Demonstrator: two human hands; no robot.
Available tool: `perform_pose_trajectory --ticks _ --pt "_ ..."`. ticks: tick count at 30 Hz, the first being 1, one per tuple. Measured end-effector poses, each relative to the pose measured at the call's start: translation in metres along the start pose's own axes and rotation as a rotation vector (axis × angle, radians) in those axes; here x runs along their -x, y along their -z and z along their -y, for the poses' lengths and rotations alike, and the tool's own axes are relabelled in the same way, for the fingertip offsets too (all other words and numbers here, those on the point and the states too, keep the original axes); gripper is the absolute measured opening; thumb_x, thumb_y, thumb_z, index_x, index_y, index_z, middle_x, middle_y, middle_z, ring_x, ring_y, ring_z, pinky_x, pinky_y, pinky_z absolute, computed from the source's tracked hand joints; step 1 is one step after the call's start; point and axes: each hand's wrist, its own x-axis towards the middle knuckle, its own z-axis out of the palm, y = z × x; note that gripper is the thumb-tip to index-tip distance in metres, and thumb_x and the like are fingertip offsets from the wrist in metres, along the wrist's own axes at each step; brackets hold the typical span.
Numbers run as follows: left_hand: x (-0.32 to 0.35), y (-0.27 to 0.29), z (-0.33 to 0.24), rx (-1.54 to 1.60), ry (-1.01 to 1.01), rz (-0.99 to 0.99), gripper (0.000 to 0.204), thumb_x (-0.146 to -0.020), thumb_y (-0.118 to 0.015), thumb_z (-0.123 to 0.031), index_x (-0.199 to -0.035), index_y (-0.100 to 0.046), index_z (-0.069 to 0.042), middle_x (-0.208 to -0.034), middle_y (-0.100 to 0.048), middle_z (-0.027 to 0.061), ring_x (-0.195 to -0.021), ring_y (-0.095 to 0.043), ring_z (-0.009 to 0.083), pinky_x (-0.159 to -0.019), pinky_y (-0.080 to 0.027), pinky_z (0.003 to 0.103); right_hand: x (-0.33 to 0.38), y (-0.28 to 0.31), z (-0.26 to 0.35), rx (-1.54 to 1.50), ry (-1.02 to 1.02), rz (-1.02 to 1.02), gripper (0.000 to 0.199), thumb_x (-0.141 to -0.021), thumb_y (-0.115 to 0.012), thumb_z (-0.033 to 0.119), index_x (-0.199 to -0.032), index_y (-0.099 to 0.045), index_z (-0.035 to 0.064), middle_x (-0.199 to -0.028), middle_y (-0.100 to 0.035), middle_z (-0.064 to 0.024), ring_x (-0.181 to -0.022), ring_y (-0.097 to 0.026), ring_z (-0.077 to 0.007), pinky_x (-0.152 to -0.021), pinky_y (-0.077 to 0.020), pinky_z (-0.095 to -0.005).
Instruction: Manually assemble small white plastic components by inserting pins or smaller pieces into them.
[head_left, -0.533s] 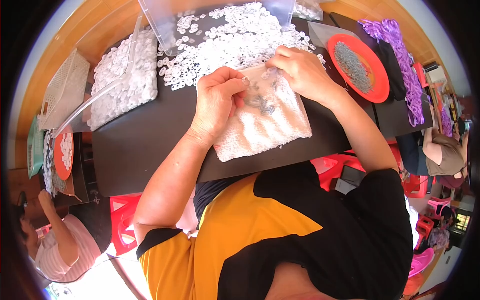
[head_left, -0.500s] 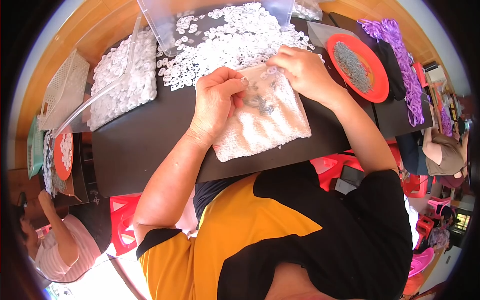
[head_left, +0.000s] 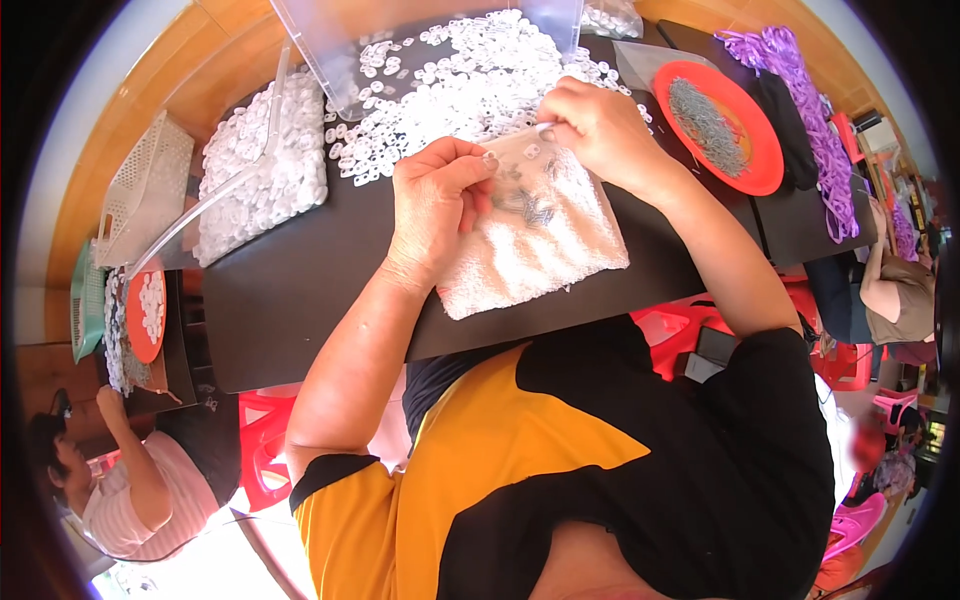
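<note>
- Cloth [head_left: 540,265], white and rumpled, lies on the dark table [head_left: 300,310], gray metal bits [head_left: 538,212] showing on its far half.
- Left hand [head_left: 435,200] pinches a small pale piece [head_left: 489,160] between thumb and forefinger.
- Right hand [head_left: 600,130], fingers curled, grips a small white piece [head_left: 545,127] at the cloth's far edge.
- White plastic pieces [head_left: 480,80] spread beyond; a red plate [head_left: 766,160] of gray pins [head_left: 705,125] sits at right.

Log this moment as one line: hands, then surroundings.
left hand: pinching small pale piece; right hand: at far edge of cloth, hold unclear; beyond: heap of white pieces; right side: red plate bearing thin grey pieces
</note>
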Motion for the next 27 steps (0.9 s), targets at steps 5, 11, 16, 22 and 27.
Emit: perform_pose_trajectory --ticks 5,11,16,22,27 --pt "0.003 0.001 -0.001 0.068 -0.022 -0.023 0.008 -0.083 -0.065 -0.005 -0.086 -0.064 0.003 -0.066 -0.062 0.0067 -0.048 -0.051 0.0089 -0.039 -0.034 0.021 -0.01 0.01 0.031 -0.975 -0.478 0.027 0.015 -0.087 -0.067 0.015 -0.086 -0.067 -0.0004 -0.073 -0.063 -0.0022 -0.063 -0.057 -0.0075 -0.059 -0.0444 -0.0235" --pt "0.002 0.0 -0.001 0.063 -0.122 -0.047 0.008 -0.084 -0.065 -0.005 -0.086 -0.063 0.002 -0.067 -0.063 0.0062 -0.049 -0.053 0.0086 -0.04 -0.035 0.02 -0.007 0.006 0.047 -1.162 -0.643 0.023 0.015 -0.091 -0.063 0.009 -0.096 -0.066 -0.0047 -0.076 -0.066 -0.0067 -0.067 -0.061 -0.0109 -0.059 -0.045 -0.0215" --pt "0.005 -0.002 -0.002 0.021 -0.14 -0.07 0.007 -0.085 -0.064 -0.005 -0.086 -0.063 0.002 -0.068 -0.063 0.0053 -0.051 -0.054 0.0076 -0.041 -0.036 0.02 -0.007 -0.002 0.052 -1.2 -0.648 0.02 0.016 -0.087 -0.067 0.015 -0.09 -0.068 -0.0012 -0.077 -0.067 -0.0058 -0.067 -0.063 -0.0115 -0.061 -0.047 -0.0225" --pt "0.004 -0.001 0.0 0.01 -0.176 -0.091 0.007 -0.085 -0.064 -0.005 -0.086 -0.064 0.002 -0.068 -0.063 0.0047 -0.052 -0.055 0.0071 -0.042 -0.037 0.02 -0.004 -0.007 0.053 -1.244 -0.642 -0.003 0.015 -0.087 -0.067 0.013 -0.092 -0.069 -0.0016 -0.076 -0.067 -0.0061 -0.066 -0.063 -0.0119 -0.061 -0.0474 -0.0229" --pt "0.004 -0.002 0.001 -0.017 -0.177 -0.122 0.007 -0.085 -0.064 -0.005 -0.086 -0.064 0.002 -0.068 -0.063 0.0046 -0.052 -0.055 0.0074 -0.042 -0.037 0.02 -0.004 -0.008 0.053 -1.262 -0.631 -0.033 0.015 -0.087 -0.066 0.012 -0.092 -0.069 -0.0018 -0.076 -0.067 -0.0064 -0.066 -0.062 -0.0117 -0.06 -0.0472 -0.0228"
